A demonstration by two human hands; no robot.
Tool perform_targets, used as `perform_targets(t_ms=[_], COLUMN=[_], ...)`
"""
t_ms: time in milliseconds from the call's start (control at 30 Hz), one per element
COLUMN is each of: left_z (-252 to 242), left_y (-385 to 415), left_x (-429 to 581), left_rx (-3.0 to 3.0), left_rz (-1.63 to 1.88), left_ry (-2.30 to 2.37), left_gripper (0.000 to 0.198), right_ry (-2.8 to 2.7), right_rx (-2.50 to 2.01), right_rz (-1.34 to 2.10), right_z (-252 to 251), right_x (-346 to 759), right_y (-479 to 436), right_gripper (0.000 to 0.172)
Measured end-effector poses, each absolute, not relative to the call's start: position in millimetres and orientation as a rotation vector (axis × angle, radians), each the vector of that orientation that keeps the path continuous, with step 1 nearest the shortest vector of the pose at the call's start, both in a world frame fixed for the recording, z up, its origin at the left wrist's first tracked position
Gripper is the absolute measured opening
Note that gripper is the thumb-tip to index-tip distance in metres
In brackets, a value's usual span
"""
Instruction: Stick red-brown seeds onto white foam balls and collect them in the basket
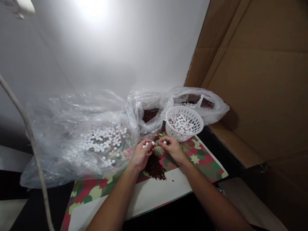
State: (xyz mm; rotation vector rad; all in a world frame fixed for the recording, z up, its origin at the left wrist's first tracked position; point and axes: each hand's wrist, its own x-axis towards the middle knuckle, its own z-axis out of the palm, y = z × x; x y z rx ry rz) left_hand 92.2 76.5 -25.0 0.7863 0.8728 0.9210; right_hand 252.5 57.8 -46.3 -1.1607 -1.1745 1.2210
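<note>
My left hand [141, 155] is closed around several small white balls [147, 144], one of them pinched near the fingertips. Close beside it, my right hand [173, 150] pinches another white ball [165, 142] between thumb and fingers. Both hands are above a heap of small dark red-brown pieces [155, 168] on the patterned sheet. Whether the right fingers also hold one of these pieces is too small to tell. Just behind the right hand stands a white slotted basket [171, 132] holding many white balls with reddish bits among them.
Left, a large clear plastic bag [60, 138] has loose white balls [103, 138] on it. Behind, an open bag [154, 96] contains red-brown pieces; another bag [220, 109] is right of it. Cardboard [260, 83] stands at right. A cable [32, 138] hangs at left.
</note>
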Motion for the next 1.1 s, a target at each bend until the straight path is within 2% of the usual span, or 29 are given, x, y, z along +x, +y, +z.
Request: perform_targets(t_ms=[700, 1100], left_z=[-27.6, -26.2], left_y=[73.2, 73.5], left_x=[93.0, 97.9], left_rx=[0.929, 0.931], left_rz=[0.886, 0.878], left_ry=[0.932, 0.907], left_gripper=[0.034, 0.037], right_ry=[-1.264, -1.362], right_rx=[-1.133, -0.928], right_rz=[1.158, 1.224], right_z=[-43.0, -41.7], right_x=[245.4, 241.7], right_y=[57.1, 55.3], right_gripper=[0.034, 0.028])
